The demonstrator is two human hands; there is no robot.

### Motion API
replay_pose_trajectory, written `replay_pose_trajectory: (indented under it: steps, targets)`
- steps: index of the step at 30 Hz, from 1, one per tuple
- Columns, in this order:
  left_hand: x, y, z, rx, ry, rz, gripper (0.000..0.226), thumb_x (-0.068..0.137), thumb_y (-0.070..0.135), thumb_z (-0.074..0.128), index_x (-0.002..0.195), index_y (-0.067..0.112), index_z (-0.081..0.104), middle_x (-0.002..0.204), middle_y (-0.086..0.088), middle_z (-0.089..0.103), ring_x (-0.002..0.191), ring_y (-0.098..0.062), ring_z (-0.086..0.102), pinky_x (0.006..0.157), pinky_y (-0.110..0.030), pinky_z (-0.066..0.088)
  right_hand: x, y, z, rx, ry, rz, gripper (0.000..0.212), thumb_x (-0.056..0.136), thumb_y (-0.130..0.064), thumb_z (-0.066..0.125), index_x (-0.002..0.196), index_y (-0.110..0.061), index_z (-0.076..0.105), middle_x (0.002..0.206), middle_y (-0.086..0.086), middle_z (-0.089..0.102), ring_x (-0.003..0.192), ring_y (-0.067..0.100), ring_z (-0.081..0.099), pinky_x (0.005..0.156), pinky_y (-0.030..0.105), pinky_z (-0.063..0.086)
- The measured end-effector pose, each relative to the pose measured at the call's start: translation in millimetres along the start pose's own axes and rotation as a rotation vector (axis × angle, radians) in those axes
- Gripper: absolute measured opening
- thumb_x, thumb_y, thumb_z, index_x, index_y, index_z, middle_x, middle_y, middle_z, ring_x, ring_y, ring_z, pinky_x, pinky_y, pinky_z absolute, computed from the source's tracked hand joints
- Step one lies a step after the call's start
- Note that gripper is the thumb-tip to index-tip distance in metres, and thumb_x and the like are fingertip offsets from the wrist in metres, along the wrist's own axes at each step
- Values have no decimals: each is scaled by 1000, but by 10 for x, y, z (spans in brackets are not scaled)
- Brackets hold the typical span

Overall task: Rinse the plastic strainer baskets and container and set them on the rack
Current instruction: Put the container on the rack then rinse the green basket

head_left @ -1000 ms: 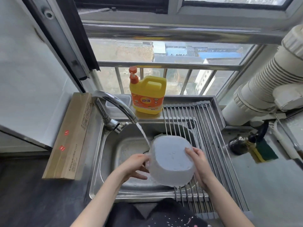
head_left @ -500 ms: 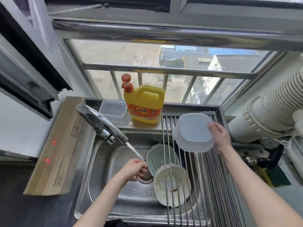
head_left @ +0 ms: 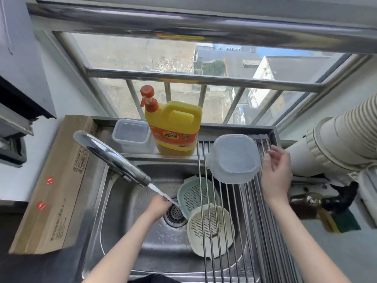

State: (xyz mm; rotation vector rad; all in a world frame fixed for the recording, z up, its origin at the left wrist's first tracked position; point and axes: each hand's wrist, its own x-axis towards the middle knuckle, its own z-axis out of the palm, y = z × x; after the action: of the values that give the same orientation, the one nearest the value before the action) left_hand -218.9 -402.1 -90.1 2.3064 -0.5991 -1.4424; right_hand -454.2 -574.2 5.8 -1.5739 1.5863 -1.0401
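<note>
Container on rack, two baskets waiting in sink, tap running.

Steel sink (head_left: 114, 217), smooth and wet; across its right half a rack (head_left: 263, 221) of thin round steel rods, gaps between them. Container (head_left: 234, 158) sits upside down at the rack's far end: translucent bluish plastic, rounded-square, lipped rim. Looks light and fairly stiff, probably slick when wet; the rim is the likely hold. Right hand (head_left: 275, 176) just beside it, fingers spread, gripping nothing. White basket (head_left: 210, 229) lies under the rods, slotted base, brownish staining, thin flexible-looking walls. Green basket (head_left: 195, 195) beyond it, tilted against the white one, same slotted make. Both seem feather-light; take them by the rim, I'd judge. Left hand (head_left: 159, 207) loosely curled at the drain under the stream, holding nothing I can make out.
</note>
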Motion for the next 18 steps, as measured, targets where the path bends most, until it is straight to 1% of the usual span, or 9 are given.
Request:
replay_pose_trajectory:
  steps: [2,4,5,8,9,11,13,15,18]
  targets:
    - [112,10,93,12,-39,-11,12,84,7,63,90,11,54,88,-5,59,93,-24,56,78,-30,46,-434,7,-56,-129,-97,-216,23,91,-10,54,114,-14,55,104,-1,61,94,12,59,87,31,51]
    - [283,-59,200,31,-108,-42,56,80,14,70,128,-1,46,124,-19,55,118,-32,52,96,-33,44,-907,98,-23,-258,-356,-475,30,84,-4,60,112,-14,57,100,-1,64,90,7,60,80,25,53]
    - [402,-129,258,32,-136,-54,68,79,17,71,136,-1,39,131,-21,51,122,-33,50,100,-34,43,-1114,164,45,-340,-512,-585,38,78,-3,66,113,-15,57,103,0,66,92,7,61,80,23,54]
    - [514,-131,332,100,-147,-39,52,80,21,67,126,4,50,124,-17,60,111,-29,59,96,-35,48,-1544,344,376,-617,-918,-704,71,50,-11,82,116,-16,56,112,1,68,100,17,67,83,28,56]
    - [501,-87,328,107,-142,-27,44,82,21,65,121,4,54,118,-14,63,107,-28,61,92,-33,49,-1602,377,499,-709,-947,-730,66,48,-17,80,112,-16,63,109,2,71,98,18,69,81,27,57]
    - [517,-35,331,116,-119,-15,36,85,20,63,115,1,57,111,-14,66,103,-31,63,83,-31,50,-1637,355,711,-936,-995,-747,36,64,-26,59,93,-17,77,98,2,75,91,17,71,81,28,56]
    - [548,-19,315,144,-92,-12,38,86,23,64,117,3,57,115,-15,66,104,-31,63,83,-31,51,-1701,393,892,-1155,-1080,-745,44,70,-20,37,84,-18,78,92,7,75,88,22,71,89,38,45]
    - [629,-53,303,133,-91,-17,44,86,23,66,123,3,54,124,-14,62,107,-31,62,87,-35,53,-1721,359,1026,-1366,-1141,-776,44,83,-16,34,102,-11,73,104,21,70,101,35,64,97,47,34]
    - [701,-56,303,203,-118,14,39,89,21,61,122,2,58,125,-16,62,108,-29,63,86,-35,53,-1708,333,1178,-1589,-1262,-819,43,101,-19,30,136,3,44,137,32,43,127,46,35,107,57,23]
